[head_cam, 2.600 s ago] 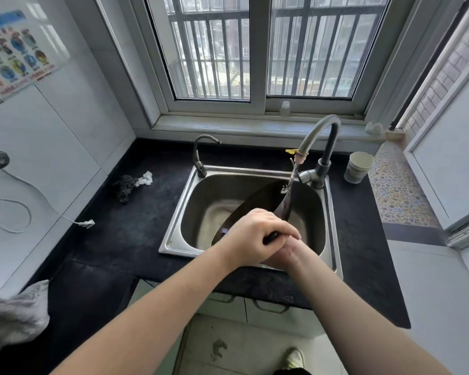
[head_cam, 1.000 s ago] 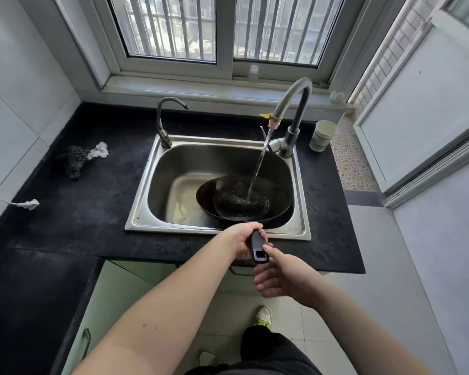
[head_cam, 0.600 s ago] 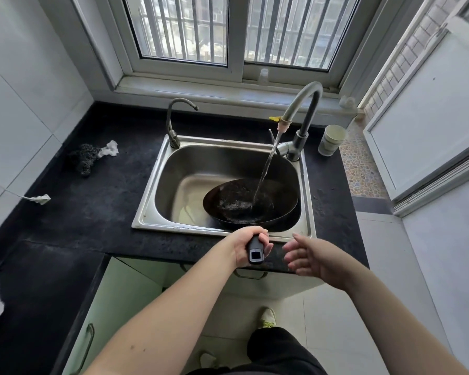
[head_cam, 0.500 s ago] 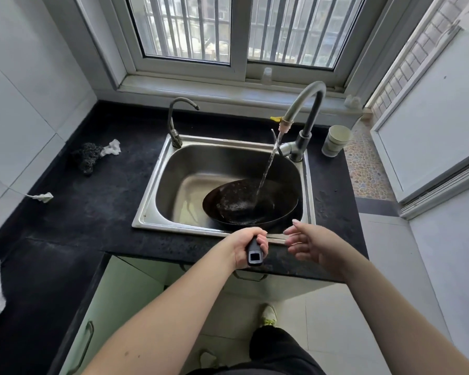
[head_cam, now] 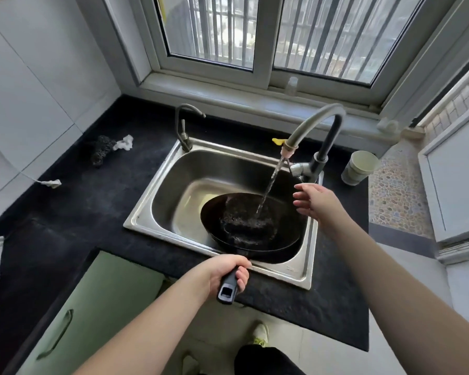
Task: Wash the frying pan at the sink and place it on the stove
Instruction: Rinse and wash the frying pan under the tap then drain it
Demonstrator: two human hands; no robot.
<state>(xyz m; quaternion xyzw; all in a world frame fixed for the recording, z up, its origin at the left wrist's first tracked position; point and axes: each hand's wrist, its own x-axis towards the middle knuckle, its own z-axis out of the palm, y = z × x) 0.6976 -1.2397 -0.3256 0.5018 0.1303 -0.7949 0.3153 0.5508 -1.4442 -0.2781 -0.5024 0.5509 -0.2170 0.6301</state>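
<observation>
While the left hand point(head_cam: 228, 272) clamps the frying pan point(head_cam: 251, 223) by its near-pointing handle, the open-fingered right hand point(head_cam: 316, 200) hovers nearest the tap lever point(head_cam: 299, 169).

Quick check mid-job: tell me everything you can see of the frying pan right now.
The frying pan is round, dark and shallow, metal by its look, with a black handle that has a slot at its end. It sits open side up in the steel sink, with its handle reaching out over the front rim. Water from the tap falls into it and pools, rippling. The left hand grips the handle; the right hand hovers near the tap, off the pan.
</observation>
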